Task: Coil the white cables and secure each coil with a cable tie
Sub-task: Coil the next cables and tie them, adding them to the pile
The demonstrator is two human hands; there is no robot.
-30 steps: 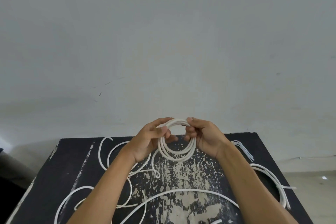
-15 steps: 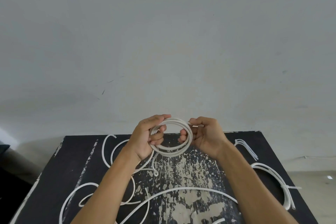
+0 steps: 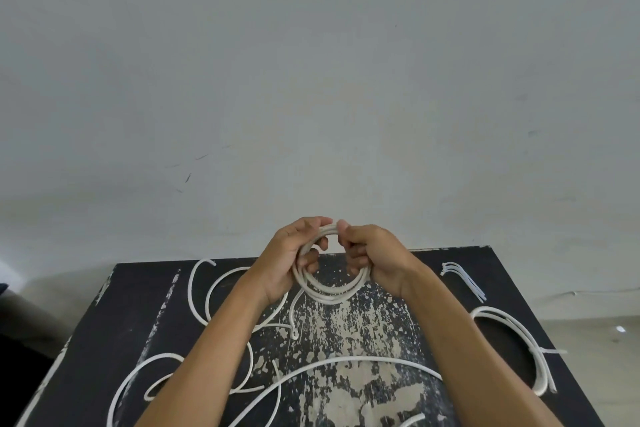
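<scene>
No writing or label can be read on anything in view. Just below the middle of the frame, both hands hold up a coil of white cable (image 3: 330,291) above the far part of the table (image 3: 138,315). The left hand (image 3: 289,258) has its fingers curled round the coil's left side, and the right hand (image 3: 372,256) grips the right side, its thumb meeting the left hand's fingers at the top of the ring. The coil's lower arc hangs free between the two wrists.

The table is black with a worn patch of flaked pale paint down its middle. Loose white cables (image 3: 346,362) curl across it at lower left and lower centre. At the right edge lies a finished coil (image 3: 519,333) with a tie's tail sticking out to the right. Above it, near the far right corner, a small bunch of cable ties (image 3: 462,279) lies side by side. Behind the table a plain grey wall (image 3: 311,80) fills the upper frame, with a few dark scuffs at left.
</scene>
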